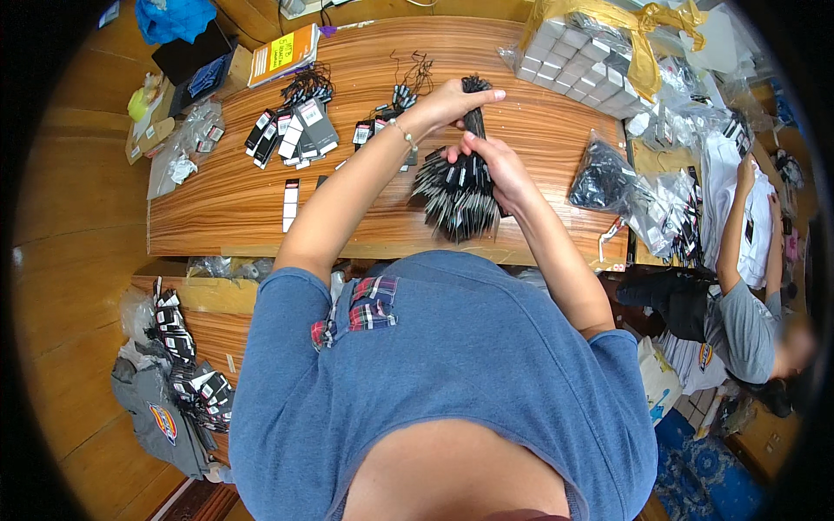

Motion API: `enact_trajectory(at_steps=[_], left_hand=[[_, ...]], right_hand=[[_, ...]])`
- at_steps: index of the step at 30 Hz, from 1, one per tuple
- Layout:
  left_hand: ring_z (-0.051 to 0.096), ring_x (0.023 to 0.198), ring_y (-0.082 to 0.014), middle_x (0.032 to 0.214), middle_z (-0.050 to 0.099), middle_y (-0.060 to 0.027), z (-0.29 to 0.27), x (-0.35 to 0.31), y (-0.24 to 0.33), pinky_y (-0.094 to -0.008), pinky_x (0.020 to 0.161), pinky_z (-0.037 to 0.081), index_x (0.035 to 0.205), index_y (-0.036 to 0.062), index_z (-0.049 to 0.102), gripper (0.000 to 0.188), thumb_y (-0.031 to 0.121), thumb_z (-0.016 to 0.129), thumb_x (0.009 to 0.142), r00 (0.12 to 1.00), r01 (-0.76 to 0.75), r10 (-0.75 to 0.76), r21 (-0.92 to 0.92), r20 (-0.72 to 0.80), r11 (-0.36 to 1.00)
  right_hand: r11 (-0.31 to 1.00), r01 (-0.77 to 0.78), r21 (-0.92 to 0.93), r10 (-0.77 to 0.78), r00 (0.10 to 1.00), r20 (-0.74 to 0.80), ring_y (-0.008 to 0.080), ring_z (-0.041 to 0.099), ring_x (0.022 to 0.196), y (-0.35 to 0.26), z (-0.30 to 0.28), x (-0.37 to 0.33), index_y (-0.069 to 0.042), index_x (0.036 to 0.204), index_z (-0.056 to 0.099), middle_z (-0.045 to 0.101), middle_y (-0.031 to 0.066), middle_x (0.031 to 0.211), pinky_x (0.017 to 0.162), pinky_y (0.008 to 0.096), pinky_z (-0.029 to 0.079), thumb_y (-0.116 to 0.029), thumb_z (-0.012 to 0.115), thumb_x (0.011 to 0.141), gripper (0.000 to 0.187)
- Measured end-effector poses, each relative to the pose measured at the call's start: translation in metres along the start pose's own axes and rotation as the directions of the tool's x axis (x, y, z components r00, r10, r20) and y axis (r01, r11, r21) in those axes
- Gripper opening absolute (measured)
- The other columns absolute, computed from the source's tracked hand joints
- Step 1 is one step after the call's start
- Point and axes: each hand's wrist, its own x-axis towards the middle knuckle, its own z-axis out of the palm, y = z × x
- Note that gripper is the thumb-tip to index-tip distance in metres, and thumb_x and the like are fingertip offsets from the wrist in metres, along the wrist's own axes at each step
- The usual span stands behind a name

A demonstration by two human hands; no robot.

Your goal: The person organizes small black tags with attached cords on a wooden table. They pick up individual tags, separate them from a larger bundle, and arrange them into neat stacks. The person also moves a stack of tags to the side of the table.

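A thick bundle of hang tags [456,198] with black strings hangs between my hands above the wooden table. Its strings are gathered upward into a dark bunch, and the tag edges fan out below. My left hand [452,102] is closed round the upper part of the strings, its thumb pointing right. Lower down, my right hand [502,168] wraps the bundle where strings and tags meet, fingers partly hidden behind it. Left of my left forearm lies a pile of black, grey and white tags [313,126]. A smaller tag group [363,132] is partly covered by that forearm.
White boxes [573,61] with yellow tape stand at the far right. Nearer are a plastic bag of black items [599,174] and more clear bags. An orange-and-yellow book [285,54] lies at the far left. A co-worker [747,321] handles white garments [725,174] at right.
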Motion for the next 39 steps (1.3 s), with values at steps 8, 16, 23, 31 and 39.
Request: enact_trajectory(at_steps=[8,16,23,31,39], left_hand=[[0.055,0.067,-0.0108,0.079,0.056,-0.0074,-0.028,0.006,-0.032,-0.0189,0.054,0.046,0.111,-0.0041,0.040,0.056,0.041,0.055,0.081,0.989,0.094,0.049,-0.843,0.141,0.530],[0.046,0.102,-0.0199,0.118,0.044,-0.0150,-0.037,-0.079,-0.057,-0.0314,0.087,0.038,0.127,0.0056,0.029,0.052,0.023,0.054,0.085,0.879,-0.101,0.151,0.134,-0.451,0.986],[0.047,0.089,-0.0233,0.083,0.057,-0.0074,0.007,-0.097,-0.047,-0.0337,0.088,0.030,0.082,0.0057,0.062,0.038,0.035,0.039,0.089,0.900,-0.358,0.394,0.201,-0.186,0.912],[0.037,0.060,-0.0046,0.070,0.044,0.0035,0.026,-0.093,-0.043,-0.0172,0.054,0.030,0.086,0.0058,0.055,0.031,0.034,0.044,0.089,0.999,0.039,-0.041,-0.476,0.006,0.878],[0.039,0.063,-0.0020,0.085,0.057,0.0024,0.019,-0.119,-0.030,-0.0165,0.057,0.032,0.097,0.0044,0.056,0.029,0.028,0.042,0.091,1.000,-0.006,0.019,-0.658,0.013,0.753]], right_hand=[[0.999,-0.019,-0.034,0.018,0.999,-0.036,0.0139,0.054,0.070,-0.010,-0.005,0.003,-0.007,0.069,0.046,0.058,0.0076,0.074,0.066,0.0256,0.045,-0.024,0.043,0.089,0.026],[0.995,-0.081,-0.058,0.080,0.997,-0.024,0.0153,0.054,0.074,-0.017,-0.007,0.007,-0.006,0.069,0.046,0.058,0.0087,0.074,0.070,0.0264,0.043,-0.022,0.043,0.089,0.026],[0.931,-0.096,-0.352,0.114,0.993,0.032,0.0093,0.049,0.068,-0.021,0.013,0.000,-0.006,0.069,0.048,0.057,0.0024,0.070,0.064,0.0218,0.039,-0.022,0.042,0.088,0.025],[0.859,-0.249,-0.448,0.201,0.968,-0.152,0.0090,0.049,0.067,-0.016,0.035,-0.014,-0.005,0.074,0.050,0.056,0.0028,0.073,0.061,0.0205,0.039,-0.020,0.043,0.086,0.021],[0.859,-0.120,-0.498,0.025,0.981,-0.192,0.0085,0.048,0.077,0.002,0.065,-0.027,-0.002,0.087,0.051,0.053,0.0013,0.081,0.071,0.0210,0.038,-0.017,0.042,0.087,0.017]])
